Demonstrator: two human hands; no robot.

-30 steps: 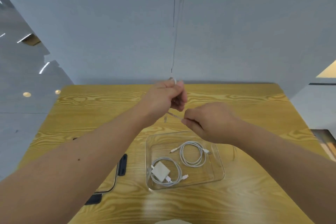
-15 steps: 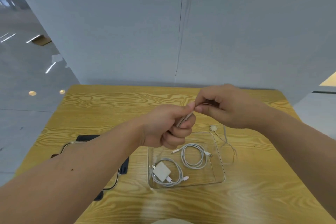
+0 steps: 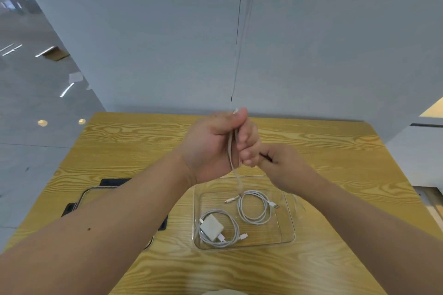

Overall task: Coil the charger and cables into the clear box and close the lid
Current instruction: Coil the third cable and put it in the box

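My left hand is raised over the table and grips a folded white cable, whose loose end hangs down toward the clear box. My right hand sits just right of the left fist with fingers curled; what it pinches is hidden. Inside the box lie a coiled white cable and the white charger ringed by its own coiled cable.
The clear lid with black clips lies on the wooden table to the left of the box, mostly hidden under my left forearm. A grey partition wall stands behind the table. The table edge drops off on the left and right.
My left hand has risen and turned upright with the cable bundle. My right hand has dropped from above the left fist to its lower right side.
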